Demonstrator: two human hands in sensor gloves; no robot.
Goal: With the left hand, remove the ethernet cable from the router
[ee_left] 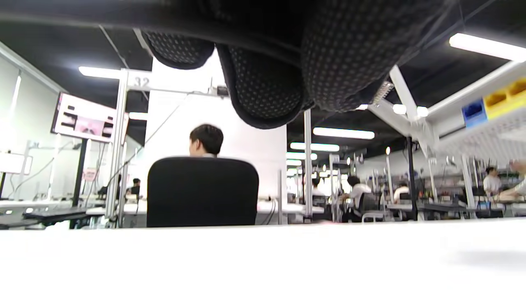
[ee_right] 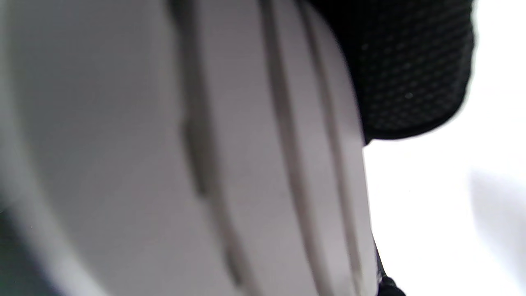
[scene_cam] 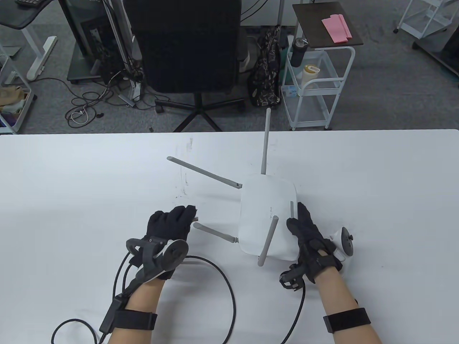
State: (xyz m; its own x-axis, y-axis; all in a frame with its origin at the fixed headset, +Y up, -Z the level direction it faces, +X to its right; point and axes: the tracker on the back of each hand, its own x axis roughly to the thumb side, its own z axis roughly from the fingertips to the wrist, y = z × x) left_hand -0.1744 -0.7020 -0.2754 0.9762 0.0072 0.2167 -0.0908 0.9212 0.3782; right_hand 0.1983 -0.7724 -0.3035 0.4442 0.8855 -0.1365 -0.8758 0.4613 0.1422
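Observation:
The white router (scene_cam: 267, 215) lies in the middle of the table with its grey antennas spread out. My left hand (scene_cam: 184, 215) is to its left, apart from it, fingers curled around the plug end (scene_cam: 195, 218) of the black ethernet cable (scene_cam: 232, 294). The cable loops from under that hand toward the table's front edge. No cable shows running into the router. My right hand (scene_cam: 299, 218) holds the router at its right edge. The right wrist view shows the router's rim (ee_right: 246, 164) close and blurred, with a gloved finger (ee_right: 411, 70) beside it. The left wrist view shows only my curled fingers (ee_left: 267, 82).
The white table (scene_cam: 71, 186) carries only the router and cable. One antenna (scene_cam: 213, 233) lies between my left hand and the router. Behind the table stand a black office chair (scene_cam: 186, 46) and a white trolley (scene_cam: 315, 86).

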